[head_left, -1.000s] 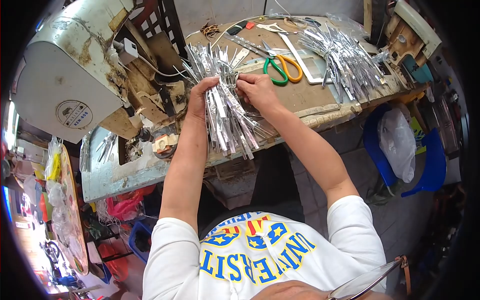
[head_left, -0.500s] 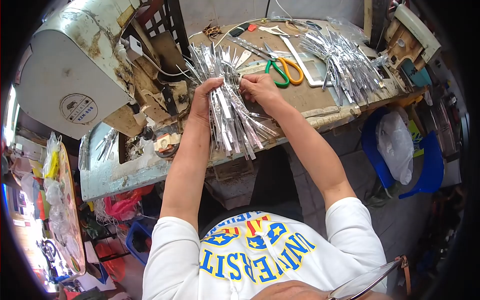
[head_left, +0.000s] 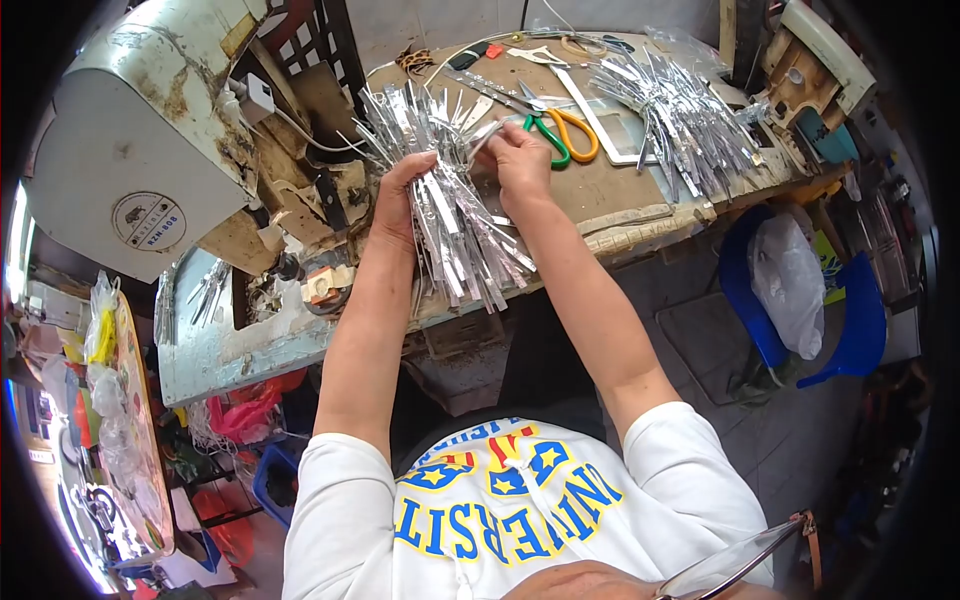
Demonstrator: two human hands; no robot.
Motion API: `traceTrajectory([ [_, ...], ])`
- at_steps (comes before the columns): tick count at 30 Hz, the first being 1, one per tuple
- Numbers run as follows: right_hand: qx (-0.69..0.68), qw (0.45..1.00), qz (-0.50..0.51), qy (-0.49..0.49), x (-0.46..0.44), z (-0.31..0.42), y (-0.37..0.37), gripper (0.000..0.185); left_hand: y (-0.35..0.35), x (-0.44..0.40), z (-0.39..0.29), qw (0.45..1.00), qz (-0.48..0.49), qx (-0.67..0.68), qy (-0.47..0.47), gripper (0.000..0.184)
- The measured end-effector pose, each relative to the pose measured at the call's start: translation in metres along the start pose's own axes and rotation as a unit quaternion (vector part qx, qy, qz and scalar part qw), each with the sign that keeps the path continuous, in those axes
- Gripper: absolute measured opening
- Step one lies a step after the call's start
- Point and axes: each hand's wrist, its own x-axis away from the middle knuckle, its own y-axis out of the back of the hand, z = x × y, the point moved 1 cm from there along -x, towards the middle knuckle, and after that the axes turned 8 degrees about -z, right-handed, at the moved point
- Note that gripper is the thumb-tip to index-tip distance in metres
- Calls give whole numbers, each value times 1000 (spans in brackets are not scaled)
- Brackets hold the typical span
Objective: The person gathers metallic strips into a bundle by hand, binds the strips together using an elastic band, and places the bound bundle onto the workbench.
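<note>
My left hand [head_left: 403,192] is closed around the middle of a bundle of shiny silver strips [head_left: 460,235], whose ends fan out above and below the grip. At the bundle's right side, my right hand [head_left: 520,165] pinches a thin silvery strip [head_left: 484,133] near the bundle's waist. Just beyond that hand lie scissors with green and orange handles [head_left: 573,135], partly hidden behind the fingers. A second bundle of silver strips [head_left: 685,125] rests on the right part of the worktable [head_left: 600,195].
A sewing machine [head_left: 140,150] stands close on the left. Another machine part [head_left: 815,65] is at the right end. A white frame [head_left: 590,110] lies behind the scissors. On the floor at right is a blue chair [head_left: 855,320] with a clear plastic bag [head_left: 790,290].
My right hand has turned upward and pulled slightly away from the bundle, drawing the thin strip out with it. My left hand keeps its grip. The whole view has shifted slightly.
</note>
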Motion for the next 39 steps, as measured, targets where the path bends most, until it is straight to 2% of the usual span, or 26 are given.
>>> traceTrajectory([
  [1,-6,1000,16,-7,3,8,2,39,2,-1,0,1000,6,7,0,24],
  [5,-46,997,33,59,2,7,1,47,1,-1,-1,1000,-15,0,-15,21],
  [8,-28,992,121,28,-2,3,9,43,4,-3,0,1000,-15,-2,-9,20],
  [9,-19,991,126,-33,2,12,8,49,4,-3,-1,1000,-15,-2,-5,19],
  [12,32,973,222,-59,-7,35,10,54,-3,3,-2,999,-28,-33,19,21],
  [17,174,933,314,-34,-20,53,-4,68,-10,4,-2,996,-32,-66,52,22],
  [20,268,904,333,0,-23,65,-17,72,-10,2,-2,992,-50,-86,74,21],
  [23,290,883,369,0,-39,69,-23,70,-15,4,-3,987,-68,-123,75,23],
  [28,350,843,408,2,-53,87,-38,65,-24,6,-8,974,-36,-212,71,25],
  [32,374,790,485,41,-62,92,-54,57,-21,-3,-8,958,14,-284,30,32],
  [33,380,787,485,43,-63,92,-60,67,-21,-6,-6,956,24,-292,21,34],
  [36,502,688,522,50,-62,102,-73,64,-25,-3,-7,942,44,-334,9,47],
  [38,550,624,546,97,-56,103,-82,62,-35,5,-11,923,39,-384,-2,54],
  [39,572,591,556,119,-52,101,-87,61,-37,5,-10,919,45,-391,-37,60],
])
